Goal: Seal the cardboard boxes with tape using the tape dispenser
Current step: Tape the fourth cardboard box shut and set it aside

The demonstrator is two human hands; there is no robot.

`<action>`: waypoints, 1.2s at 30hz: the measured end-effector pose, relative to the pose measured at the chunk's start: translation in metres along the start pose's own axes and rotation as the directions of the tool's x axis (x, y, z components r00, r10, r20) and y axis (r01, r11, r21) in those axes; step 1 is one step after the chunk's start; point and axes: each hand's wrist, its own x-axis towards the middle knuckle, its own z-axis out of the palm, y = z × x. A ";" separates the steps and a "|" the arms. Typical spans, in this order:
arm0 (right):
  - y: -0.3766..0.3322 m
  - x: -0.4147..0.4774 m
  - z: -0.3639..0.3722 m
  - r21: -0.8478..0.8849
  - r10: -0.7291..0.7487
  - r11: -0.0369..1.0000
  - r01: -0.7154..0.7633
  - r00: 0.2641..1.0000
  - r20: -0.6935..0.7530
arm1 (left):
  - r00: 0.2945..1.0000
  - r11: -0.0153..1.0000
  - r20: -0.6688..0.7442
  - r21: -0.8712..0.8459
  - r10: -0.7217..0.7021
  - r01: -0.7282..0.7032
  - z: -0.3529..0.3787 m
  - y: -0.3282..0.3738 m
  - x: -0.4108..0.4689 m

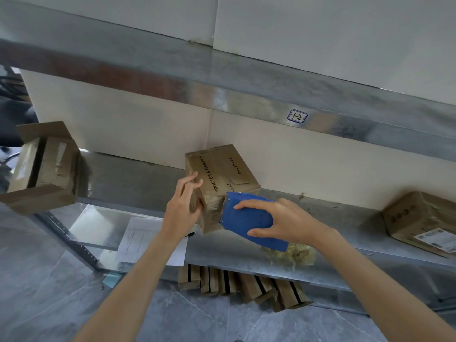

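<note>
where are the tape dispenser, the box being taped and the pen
tape dispenser (246,219): head view, blue side plate
box being taped (222,169): head view, printed face
pen (191,234): head view, its black barrel

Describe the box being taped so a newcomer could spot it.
On the grey metal shelf, near its middle by the wall, sits a tilted brown cardboard box printed GAMBLE. Unlike the open-flapped box at left and the labelled box at right, it is gripped by the left hand, with the right hand holding a blue plastic tape dispenser against it.
</note>
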 end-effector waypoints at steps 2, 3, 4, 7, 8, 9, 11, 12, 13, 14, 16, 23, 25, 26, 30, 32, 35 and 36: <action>0.000 0.000 0.000 -0.001 -0.004 1.000 0.004 1.000 -0.001 | 1.000 1.000 0.010 0.014 0.007 -0.007 -0.003 -0.001 0.003; 0.001 0.000 -0.001 -0.002 -0.007 1.000 0.007 1.000 -0.001 | 1.000 1.000 -0.005 0.025 0.012 -0.012 -0.004 0.000 0.005; 0.001 0.000 -0.001 -0.003 -0.008 1.000 0.008 1.000 -0.001 | 0.999 0.999 -0.033 0.034 0.019 -0.018 -0.004 0.001 0.007; 0.001 -0.001 -0.003 -0.001 -0.006 1.000 0.006 1.000 0.003 | 0.992 0.999 -0.125 0.034 0.022 -0.017 -0.001 0.006 0.012; 0.001 -0.001 -0.004 -0.002 -0.006 1.000 0.006 1.000 0.002 | 0.990 1.000 -0.142 0.024 0.009 -0.005 0.001 0.007 0.012; 0.002 -0.002 -0.003 -0.006 -0.007 1.000 0.007 1.000 0.002 | 0.989 1.000 -0.147 0.013 -0.006 0.008 0.003 0.008 0.011; 0.002 -0.001 -0.003 -0.019 -0.011 1.000 0.011 1.000 0.005 | 0.992 1.000 -0.125 -0.006 -0.028 0.028 0.004 0.008 0.007; 0.002 0.000 -0.002 -0.024 -0.011 1.000 0.011 1.000 0.005 | 0.994 0.999 -0.102 -0.013 -0.036 0.035 0.004 0.007 0.005; 0.003 0.001 -0.002 -0.028 -0.011 1.000 0.011 1.000 0.005 | 0.996 0.999 -0.077 -0.016 -0.041 0.040 0.003 0.007 0.004; 0.003 0.002 -0.001 -0.031 -0.011 0.999 0.011 1.000 0.006 | 0.998 0.999 -0.048 -0.014 -0.043 0.042 0.002 0.006 0.002; 0.004 0.003 -0.001 -0.038 -0.012 0.999 0.013 1.000 0.007 | 0.998 0.999 0.020 0.003 -0.052 0.052 -0.002 0.006 0.000; 0.006 0.003 -0.004 -0.037 -0.010 0.999 0.010 1.000 -0.007 | 0.978 0.996 0.194 0.047 -0.082 0.075 -0.010 0.017 -0.002; 0.006 0.001 -0.006 -0.050 -0.010 0.999 0.009 1.000 -0.005 | 0.972 0.996 0.215 0.041 -0.091 0.084 -0.009 0.020 -0.001; 0.006 0.000 -0.007 -0.056 -0.010 0.998 0.010 1.000 -0.005 | 0.972 0.996 0.217 0.035 -0.092 0.086 -0.008 0.020 -0.001; 0.002 -0.004 -0.014 -0.078 -0.027 0.997 0.028 1.000 0.004 | 0.977 0.993 0.180 0.037 -0.119 0.114 0.000 0.025 -0.001; 0.000 -0.005 -0.018 -0.091 -0.043 0.995 0.044 0.999 0.008 | 0.975 0.989 0.180 0.088 -0.132 0.118 -0.002 0.026 0.000; -0.007 -0.004 -0.023 -0.110 -0.074 0.991 0.076 0.997 0.017 | 0.970 0.992 0.224 0.108 -0.094 0.071 -0.013 0.019 0.003; -0.011 -0.003 -0.023 -0.111 -0.089 0.990 0.091 0.996 0.024 | 0.966 0.994 0.249 0.099 -0.072 0.049 -0.018 0.014 0.006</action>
